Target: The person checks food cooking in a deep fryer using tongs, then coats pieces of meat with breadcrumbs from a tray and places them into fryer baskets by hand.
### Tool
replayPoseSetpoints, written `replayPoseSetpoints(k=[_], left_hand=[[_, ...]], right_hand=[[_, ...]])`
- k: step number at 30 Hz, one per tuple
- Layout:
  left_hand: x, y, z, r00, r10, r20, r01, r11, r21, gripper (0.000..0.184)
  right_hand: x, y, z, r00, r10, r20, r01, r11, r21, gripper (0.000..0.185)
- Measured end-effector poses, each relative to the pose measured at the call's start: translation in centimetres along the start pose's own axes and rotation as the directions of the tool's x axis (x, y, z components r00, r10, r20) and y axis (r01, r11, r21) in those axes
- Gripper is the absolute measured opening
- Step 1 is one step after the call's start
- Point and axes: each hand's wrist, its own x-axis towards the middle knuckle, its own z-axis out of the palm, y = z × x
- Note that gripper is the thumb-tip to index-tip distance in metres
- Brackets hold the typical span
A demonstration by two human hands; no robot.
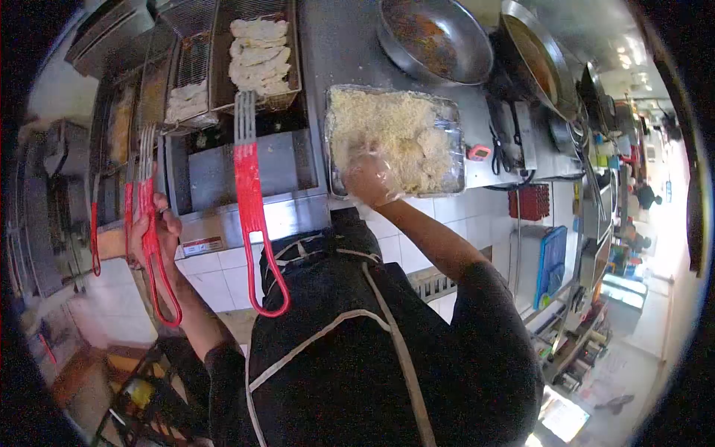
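Note:
My left hand (pixel 155 229) is wrapped around the red-coated handle (pixel 147 195) of a fryer basket on the left. This wire basket (pixel 186 104) has pale coated pieces at its near end. Beside it, a second fryer basket (pixel 255 15) holds several pale breaded pieces (pixel 259 56) in a row; its red handle (pixel 252 190) sticks out toward me, untouched. My right hand (pixel 369 177), apparently in a clear plastic glove, is at the near edge of a metal tray (pixel 456 141) of pale crumbs (pixel 402 127). Its fingers are blurred against the crumbs.
Under the baskets is the steel fryer (pixel 249 167). A large metal bowl (pixel 469 52) stands behind the tray, with a deep pan (pixel 532 59) to its right. A small red device (pixel 479 153) and black-handled tools (pixel 499 138) lie right of the tray. A blue board (pixel 550 267) stands lower right.

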Motion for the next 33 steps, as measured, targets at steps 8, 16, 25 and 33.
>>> replayPoseSetpoints(k=[8, 16, 25, 33], left_hand=[[0.2, -0.1, 0.5, 0.998, 0.054, 0.014, -0.055, 0.993, 0.101, 0.06], [0.2, 0.0, 0.2, 0.996, 0.054, -0.07, -0.046, 0.992, 0.114, 0.057], [0.5, -0.2, 1.1, 0.999, 0.055, 0.001, -0.054, 0.988, 0.142, 0.07], [0.7, -0.2, 0.8, 1.0, 0.019, -0.007, -0.019, 0.997, 0.077, 0.067]], right_hand=[[-0.8, 2.1, -7.2, 0.978, -0.206, -0.04, 0.208, 0.978, 0.028, 0.037], [-2.2, 3.1, -7.2, 0.972, -0.132, -0.194, 0.191, 0.927, 0.324, 0.035], [-2.4, 3.2, -5.7, 0.999, 0.008, -0.032, -0.005, 0.996, 0.094, 0.031], [-2.9, 8.6, -8.9, 0.963, 0.159, -0.218, -0.131, 0.982, 0.138, 0.021]])
